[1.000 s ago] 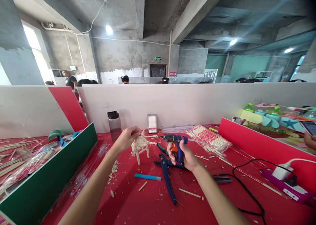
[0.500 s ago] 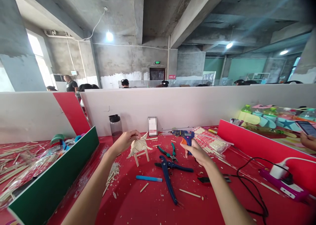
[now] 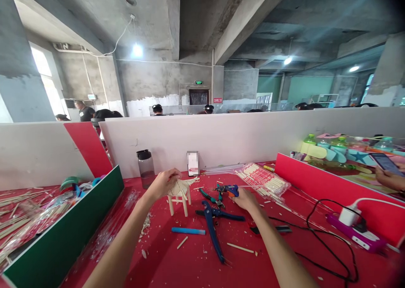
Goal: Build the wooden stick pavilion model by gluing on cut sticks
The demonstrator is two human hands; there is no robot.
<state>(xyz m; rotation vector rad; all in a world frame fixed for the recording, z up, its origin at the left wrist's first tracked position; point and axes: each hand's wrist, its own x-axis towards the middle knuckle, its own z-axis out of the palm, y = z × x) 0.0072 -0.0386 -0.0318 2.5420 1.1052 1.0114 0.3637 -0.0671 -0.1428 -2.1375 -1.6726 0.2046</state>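
My left hand is closed on the roof of a small model made of wooden sticks, which stands on its legs on the red table. My right hand reaches forward, its fingers closed on the handle of a blue glue gun that lies low on the table. Blue-handled cutters lie open just in front of the right hand. Small green pliers rest between the model and the glue gun.
A blue stick and loose wood bits lie nearer me. A dark bottle and a phone stand by the white partition. A bag of sticks, black cable and power strip are right. Another person's hand is beyond the red divider.
My right hand has carried the glue gun from raised in front of me forward and down onto the table. My left hand has set the model down upright.
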